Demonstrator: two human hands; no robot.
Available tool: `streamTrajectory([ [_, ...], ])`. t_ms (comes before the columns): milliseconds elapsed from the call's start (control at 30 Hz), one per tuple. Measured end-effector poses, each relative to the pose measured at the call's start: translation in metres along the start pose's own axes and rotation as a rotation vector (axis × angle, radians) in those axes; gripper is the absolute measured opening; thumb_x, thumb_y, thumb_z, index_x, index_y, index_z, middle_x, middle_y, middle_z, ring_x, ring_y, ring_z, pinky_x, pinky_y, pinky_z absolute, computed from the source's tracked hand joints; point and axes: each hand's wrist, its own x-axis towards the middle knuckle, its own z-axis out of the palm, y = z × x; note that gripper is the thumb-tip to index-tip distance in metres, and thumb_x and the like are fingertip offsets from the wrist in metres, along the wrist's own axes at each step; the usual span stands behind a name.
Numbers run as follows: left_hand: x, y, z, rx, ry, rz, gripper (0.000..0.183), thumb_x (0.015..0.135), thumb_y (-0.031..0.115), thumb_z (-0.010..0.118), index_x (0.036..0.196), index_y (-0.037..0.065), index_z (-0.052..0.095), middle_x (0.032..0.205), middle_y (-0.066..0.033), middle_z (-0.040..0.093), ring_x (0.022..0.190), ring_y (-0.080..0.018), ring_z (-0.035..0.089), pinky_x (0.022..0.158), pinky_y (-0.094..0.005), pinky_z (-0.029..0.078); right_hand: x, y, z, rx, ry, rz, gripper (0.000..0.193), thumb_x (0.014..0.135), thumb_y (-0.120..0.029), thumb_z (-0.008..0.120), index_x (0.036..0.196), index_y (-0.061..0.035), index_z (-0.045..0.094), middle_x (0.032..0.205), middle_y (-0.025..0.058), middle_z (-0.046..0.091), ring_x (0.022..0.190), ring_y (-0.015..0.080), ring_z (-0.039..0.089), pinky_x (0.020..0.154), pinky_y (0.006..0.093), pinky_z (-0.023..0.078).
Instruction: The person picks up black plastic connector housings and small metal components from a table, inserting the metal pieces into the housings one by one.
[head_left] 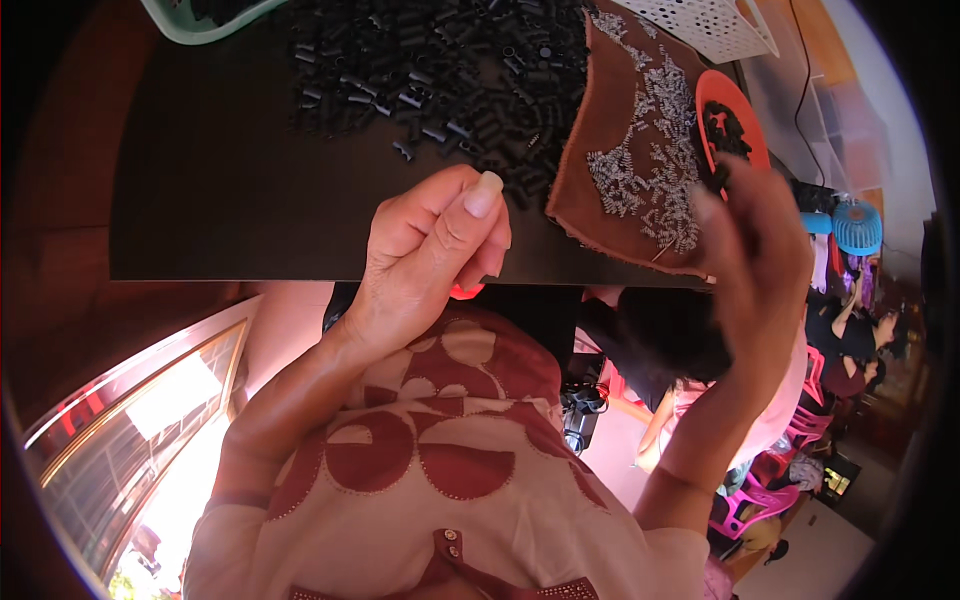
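Observation:
My left hand [430, 235] is raised over the table's near edge, its fingers curled and the thumb pressed against them. Whatever it may hold is hidden inside. Blurred by motion, my right hand [765, 245] hovers at the right, just in front of an orange-red dish [757, 135] with small dark pieces [725, 128] in it. Its fingertips are too smeared to show whether anything is between them. Beside that hand lies a brown cloth [600, 120] strewn with small silvery metal springs [665, 150]. Beyond my left hand spreads a heap of small black tubular plastic parts [430, 80].
The dark table [220, 200] bears all of this. A pale green tray [205, 35] stands at the far left, and a white perforated basket [705, 30] at the far right. A blue fan [857, 228] is at the right. Other people [850, 335] and pink chairs [755, 505] show there too.

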Motion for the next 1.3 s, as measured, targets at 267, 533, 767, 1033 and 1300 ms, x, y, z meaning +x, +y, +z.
streamTrajectory([
  [267, 0.003, 0.002, 0.002, 0.124, -0.054, -0.021, 0.037, 0.101, 0.032, 0.043, 0.076, 0.006, 0.053, 0.063, 0.0005, 0.052, 0.052, -0.0029, 0.04, 0.046, -0.0181, 0.028, 0.059, 0.109, -0.02, -0.573, -0.107, -0.209, 0.032, 0.086, -0.023, 0.063, 0.104, 0.0025, 0.061, 0.085, 0.0182, 0.064, 0.077, 0.0333, 0.062, 0.069, 0.0386, 0.046],
  [533, 0.004, -0.002, 0.001, 0.199, -0.083, 0.053, 0.032, 0.1, 0.026, 0.048, 0.077, 0.005, 0.055, 0.063, 0.0015, 0.052, 0.054, -0.003, 0.043, 0.05, -0.0188, 0.035, 0.103, -0.037, 0.003, -0.498, 0.002, -0.036, 0.032, 0.086, -0.017, 0.058, 0.108, 0.007, 0.059, 0.067, 0.0103, 0.06, 0.059, 0.0148, 0.057, 0.051, 0.0294, 0.045],
  [767, 0.006, -0.008, -0.006, 0.415, -0.133, 0.295, 0.026, 0.097, 0.015, 0.053, 0.075, 0.002, 0.054, 0.061, -0.0012, 0.051, 0.053, -0.0073, 0.047, 0.049, -0.0239, 0.039, 0.123, -0.002, 0.104, -0.19, -0.417, -0.493, 0.013, 0.083, -0.007, 0.061, 0.095, -0.0011, 0.062, 0.082, 0.0129, 0.062, 0.075, 0.0278, 0.06, 0.068, 0.0348, 0.046],
  [1033, 0.008, -0.002, -0.01, 0.372, -0.154, 0.289, 0.027, 0.096, 0.012, 0.054, 0.072, 0.001, 0.048, 0.059, -0.0015, 0.042, 0.053, -0.0099, 0.038, 0.048, -0.0277, 0.034, 0.12, -0.004, 0.128, -0.148, -0.277, -0.505, 0.018, 0.084, -0.001, 0.058, 0.102, -0.0016, 0.062, 0.09, 0.0113, 0.057, 0.081, 0.0284, 0.059, 0.071, 0.0362, 0.046],
  [1300, 0.009, -0.001, -0.007, 0.361, -0.131, 0.324, 0.026, 0.094, 0.009, 0.056, 0.071, 0.001, 0.047, 0.059, -0.0066, 0.04, 0.05, -0.0191, 0.038, 0.048, -0.0321, 0.034, 0.117, -0.006, 0.119, -0.092, -0.33, -0.442, 0.017, 0.083, 0.0, 0.059, 0.1, -0.0006, 0.061, 0.086, 0.0116, 0.056, 0.076, 0.0269, 0.058, 0.069, 0.0331, 0.046],
])
